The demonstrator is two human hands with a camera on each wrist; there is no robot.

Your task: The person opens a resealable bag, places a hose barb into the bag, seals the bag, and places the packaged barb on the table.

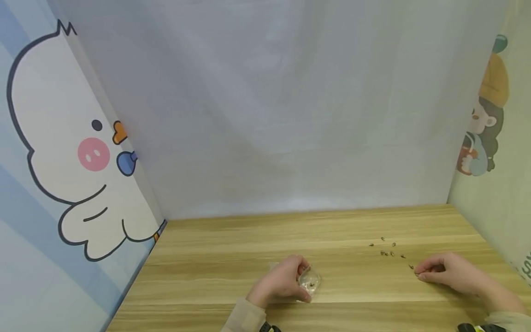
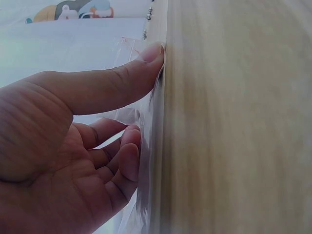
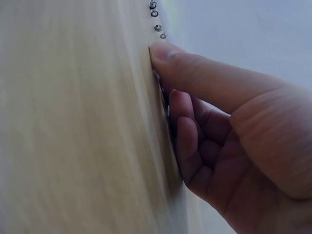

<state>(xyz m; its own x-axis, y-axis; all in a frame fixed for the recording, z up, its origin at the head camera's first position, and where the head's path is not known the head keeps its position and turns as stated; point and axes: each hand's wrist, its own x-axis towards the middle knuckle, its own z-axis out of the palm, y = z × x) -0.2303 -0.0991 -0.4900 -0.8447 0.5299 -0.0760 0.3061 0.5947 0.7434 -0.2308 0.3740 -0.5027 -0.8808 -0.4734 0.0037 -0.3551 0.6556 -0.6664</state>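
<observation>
Near the middle front of the table, my left hand [image 1: 283,277] holds a small clear plastic bag [image 1: 309,282], thumb on its near edge and fingers at the far edge. One small dark piece shows through the bag's film. In the left wrist view the bag [image 2: 127,116] stretches between thumb and fingers, flat against the wood. To the right, my right hand [image 1: 454,273] pinches a tiny metal piece [image 1: 416,275] at the tabletop between thumb and index finger. Just beyond those fingertips lie several similar small metal pieces [image 1: 386,253], some with ring-like ends in the right wrist view.
The wooden table [image 1: 215,258] runs back to a pale curtain [image 1: 290,115]. A panel with a cartoon duck [image 1: 62,138] stands at the left side, and a panel with a cartoon figure [image 1: 483,120] at the right.
</observation>
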